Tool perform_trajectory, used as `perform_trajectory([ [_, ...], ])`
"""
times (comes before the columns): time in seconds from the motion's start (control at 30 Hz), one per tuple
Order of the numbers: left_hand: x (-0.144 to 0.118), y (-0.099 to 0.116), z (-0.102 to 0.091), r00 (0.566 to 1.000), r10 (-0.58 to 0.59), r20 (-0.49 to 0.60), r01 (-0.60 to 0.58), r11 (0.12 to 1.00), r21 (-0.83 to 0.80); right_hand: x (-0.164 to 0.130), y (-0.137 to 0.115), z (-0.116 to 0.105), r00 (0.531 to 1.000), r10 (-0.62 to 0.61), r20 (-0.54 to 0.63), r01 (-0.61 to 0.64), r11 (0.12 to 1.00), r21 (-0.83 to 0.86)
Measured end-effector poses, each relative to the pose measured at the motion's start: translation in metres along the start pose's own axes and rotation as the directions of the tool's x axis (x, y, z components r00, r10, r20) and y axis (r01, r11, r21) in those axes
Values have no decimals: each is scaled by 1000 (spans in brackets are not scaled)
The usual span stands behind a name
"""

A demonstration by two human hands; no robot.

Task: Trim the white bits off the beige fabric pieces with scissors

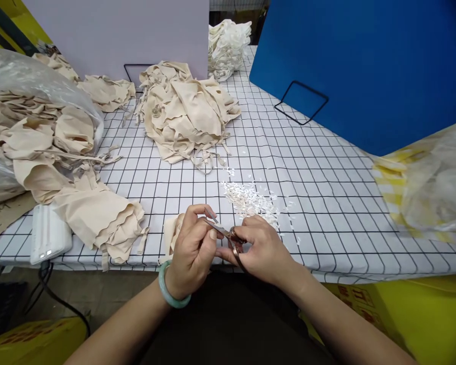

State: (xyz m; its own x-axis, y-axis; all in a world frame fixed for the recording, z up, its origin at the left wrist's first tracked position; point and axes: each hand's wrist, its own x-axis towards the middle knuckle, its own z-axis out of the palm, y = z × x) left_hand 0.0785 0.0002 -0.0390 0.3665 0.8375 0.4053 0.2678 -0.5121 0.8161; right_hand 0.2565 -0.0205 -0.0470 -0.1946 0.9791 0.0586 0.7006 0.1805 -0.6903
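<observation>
My right hand grips a pair of scissors, with fingers through the bronze-coloured handles. The blades are parted and point left, right at the fingertips of my left hand. My left hand is closed in a pinch on a beige fabric piece, which shows behind the fingers near the table's front edge; the exact spot between the blades is hidden. A green bangle circles my left wrist. Just beyond my right hand lies a scatter of small white clippings.
A heap of beige fabric pieces lies on the checked tablecloth. More pieces spill from a clear plastic bag at left, beside a white power bank. A blue board stands back right; a plastic bag lies at right.
</observation>
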Motion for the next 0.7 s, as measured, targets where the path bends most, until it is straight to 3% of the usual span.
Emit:
perform_trajectory([
  [0.1,6,-3,13,998,13,58,-11,1000,-29,-9,11,3,993,102,-64,-103,995,-11],
  [0.2,13,-7,26,994,-11,109,21,996,-90,-13,28,-1,969,245,-33,-243,968,58],
  [0.27,18,-11,24,991,-40,131,55,992,-114,-12,41,-10,925,381,7,-380,921,89],
  [0.33,21,-17,9,982,-98,164,109,992,-64,-9,51,-24,887,461,-26,-459,887,60],
  [0.4,19,-25,-18,978,-173,119,160,981,110,-5,53,-35,903,417,-107,-417,909,22],
  [0.43,14,-30,-32,979,-200,38,186,955,232,-4,51,-36,920,371,-123,-371,928,23],
  [0.5,-4,-38,-57,971,-199,-134,238,860,452,-3,40,-28,953,292,-79,-286,955,79],
  [0.53,-17,-40,-65,967,-200,-158,253,813,524,-4,31,-17,966,257,-12,-253,959,124],
  [0.57,-31,-41,-69,967,-219,-127,252,787,563,-6,21,-4,975,212,73,-222,959,179],
  [0.63,-55,-39,-68,952,-295,79,205,807,554,-12,0,28,969,69,236,-140,945,295],
  [0.7,-68,-33,-63,896,-328,299,176,881,439,-14,-17,56,960,-81,267,-22,932,362],
])
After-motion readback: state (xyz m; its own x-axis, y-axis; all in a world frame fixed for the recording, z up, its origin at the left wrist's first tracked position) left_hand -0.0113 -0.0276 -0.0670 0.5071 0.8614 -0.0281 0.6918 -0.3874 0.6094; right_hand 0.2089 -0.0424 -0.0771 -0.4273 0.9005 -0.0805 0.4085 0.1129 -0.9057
